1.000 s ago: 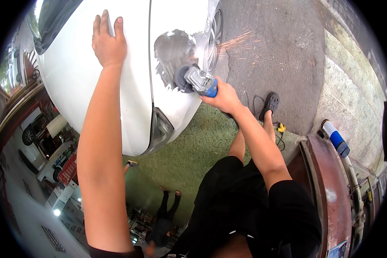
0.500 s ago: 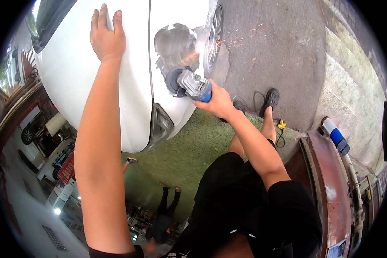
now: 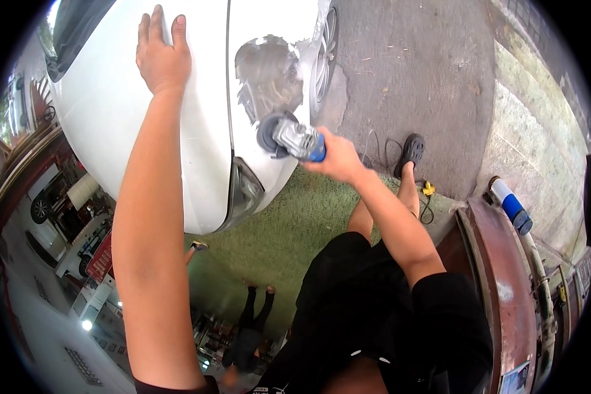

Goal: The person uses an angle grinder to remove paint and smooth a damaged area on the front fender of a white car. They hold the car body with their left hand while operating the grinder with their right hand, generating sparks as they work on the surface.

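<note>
My left hand (image 3: 162, 51) lies flat on the white car hood (image 3: 111, 111), fingers together, holding nothing. My right hand (image 3: 338, 157) grips an angle grinder (image 3: 289, 136) with a blue handle and silver head. Its disc rests against the white fender (image 3: 269, 33), just below a large bare grey patch (image 3: 266, 72) where the paint is ground away. The car's front wheel (image 3: 322, 56) stands right of the patch, and the headlight (image 3: 243, 194) sits below the grinder.
A green mat (image 3: 289, 230) lies under my legs on the grey concrete (image 3: 414, 72). A black cable with a yellow plug (image 3: 428, 189) runs by my sandalled foot (image 3: 410, 151). A rusty red metal bin (image 3: 499, 276) and a white-and-blue tube (image 3: 509, 203) stand at right.
The grinder has moved down and left off the bare patch toward the fender's lower edge. The sparks seen earlier are gone. My left hand stays on the hood.
</note>
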Demonstrator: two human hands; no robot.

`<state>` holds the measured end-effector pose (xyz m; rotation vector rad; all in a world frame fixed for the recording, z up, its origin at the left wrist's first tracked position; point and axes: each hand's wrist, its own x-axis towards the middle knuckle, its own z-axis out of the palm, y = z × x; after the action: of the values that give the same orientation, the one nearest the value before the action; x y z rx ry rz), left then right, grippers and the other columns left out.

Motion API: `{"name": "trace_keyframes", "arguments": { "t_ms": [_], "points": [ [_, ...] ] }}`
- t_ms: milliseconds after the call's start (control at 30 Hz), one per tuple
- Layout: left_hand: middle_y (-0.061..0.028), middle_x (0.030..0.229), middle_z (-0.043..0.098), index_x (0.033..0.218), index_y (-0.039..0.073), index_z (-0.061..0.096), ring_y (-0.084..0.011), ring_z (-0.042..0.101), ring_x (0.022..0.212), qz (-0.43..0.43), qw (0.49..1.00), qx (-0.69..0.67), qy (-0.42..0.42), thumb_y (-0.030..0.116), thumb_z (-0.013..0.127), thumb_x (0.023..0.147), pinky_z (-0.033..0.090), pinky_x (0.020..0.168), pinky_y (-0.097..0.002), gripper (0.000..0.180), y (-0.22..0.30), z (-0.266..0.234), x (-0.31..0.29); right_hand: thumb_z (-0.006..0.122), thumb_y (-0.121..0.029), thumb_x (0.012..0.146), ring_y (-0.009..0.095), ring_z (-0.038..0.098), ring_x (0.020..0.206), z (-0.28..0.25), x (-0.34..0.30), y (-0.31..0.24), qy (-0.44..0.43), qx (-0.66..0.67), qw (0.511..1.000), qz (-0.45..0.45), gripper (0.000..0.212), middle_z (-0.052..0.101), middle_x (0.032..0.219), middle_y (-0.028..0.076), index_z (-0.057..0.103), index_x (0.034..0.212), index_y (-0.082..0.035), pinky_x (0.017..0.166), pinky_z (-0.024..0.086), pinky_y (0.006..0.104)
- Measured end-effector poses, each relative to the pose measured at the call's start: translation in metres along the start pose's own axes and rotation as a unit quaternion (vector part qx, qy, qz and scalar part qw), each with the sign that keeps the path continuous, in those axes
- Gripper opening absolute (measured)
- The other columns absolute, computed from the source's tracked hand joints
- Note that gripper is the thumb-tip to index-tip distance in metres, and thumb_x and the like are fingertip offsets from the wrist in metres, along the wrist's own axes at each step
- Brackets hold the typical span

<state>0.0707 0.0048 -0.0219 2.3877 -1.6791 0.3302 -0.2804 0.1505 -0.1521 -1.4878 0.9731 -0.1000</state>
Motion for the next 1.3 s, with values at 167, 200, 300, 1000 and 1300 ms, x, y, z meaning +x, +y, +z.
{"name": "trace_keyframes", "arguments": {
  "t_ms": [167, 200, 300, 1000, 1300],
  "points": [
    [-0.0112, 0.17, 0.042, 0.163, 0.023, 0.049, -0.0354, 0.043, 0.154, -0.01, 1.0, -0.021, -0.009, 0.067, 0.048, 0.107, 0.041, 0.123, -0.0496, 0.071, 0.0, -0.003, -0.003, 0.087, -0.049, 0.08, 0.048, 0.073, 0.099, 0.006, -0.013, 0.012, -0.007, 0.01, 0.998, 0.063, 0.068, 0.076, 0.1, 0.024, 0.059, 0.128, -0.01, 0.087, 0.058, 0.0541],
    [-0.0122, 0.169, 0.043, 0.162, 0.021, 0.049, -0.0352, 0.045, 0.153, -0.007, 1.0, -0.012, -0.006, 0.067, 0.049, 0.107, 0.044, 0.122, -0.0485, 0.072, 0.001, -0.003, -0.002, 0.087, -0.049, 0.08, 0.048, 0.073, 0.099, 0.004, -0.01, 0.015, -0.003, 0.008, 0.998, 0.07, 0.068, 0.076, 0.1, 0.024, 0.058, 0.128, -0.009, 0.086, 0.057, 0.0542],
    [-0.0122, 0.17, 0.043, 0.163, 0.021, 0.049, -0.0353, 0.045, 0.153, -0.01, 1.0, -0.014, -0.009, 0.068, 0.048, 0.107, 0.044, 0.122, -0.0481, 0.072, 0.004, -0.004, 0.001, 0.087, -0.049, 0.079, 0.048, 0.073, 0.097, -0.005, 0.004, 0.015, 0.016, -0.012, 0.999, 0.035, 0.069, 0.076, 0.097, 0.023, 0.058, 0.127, -0.01, 0.086, 0.057, 0.0544],
    [-0.0126, 0.169, 0.043, 0.162, 0.02, 0.05, -0.0357, 0.046, 0.152, -0.031, 0.999, -0.03, -0.017, 0.07, 0.047, 0.106, 0.045, 0.121, -0.0468, 0.074, 0.009, -0.007, 0.0, 0.082, -0.048, 0.079, 0.043, 0.074, 0.096, -0.028, 0.011, 0.038, -0.038, -0.142, 0.989, -0.018, 0.063, 0.077, 0.1, 0.02, 0.057, 0.124, -0.011, 0.085, 0.057, 0.0547],
    [-0.012, 0.169, 0.043, 0.162, 0.021, 0.05, -0.037, 0.045, 0.152, -0.021, 0.999, -0.029, -0.013, 0.065, 0.047, 0.108, 0.041, 0.123, -0.0511, 0.069, 0.01, -0.004, 0.0, 0.083, -0.05, 0.079, 0.043, 0.074, 0.098, -0.026, 0.008, 0.034, -0.056, -0.099, 0.993, 0.025, 0.065, 0.077, 0.1, 0.02, 0.057, 0.125, -0.012, 0.088, 0.057, 0.0536]
  ]
}}
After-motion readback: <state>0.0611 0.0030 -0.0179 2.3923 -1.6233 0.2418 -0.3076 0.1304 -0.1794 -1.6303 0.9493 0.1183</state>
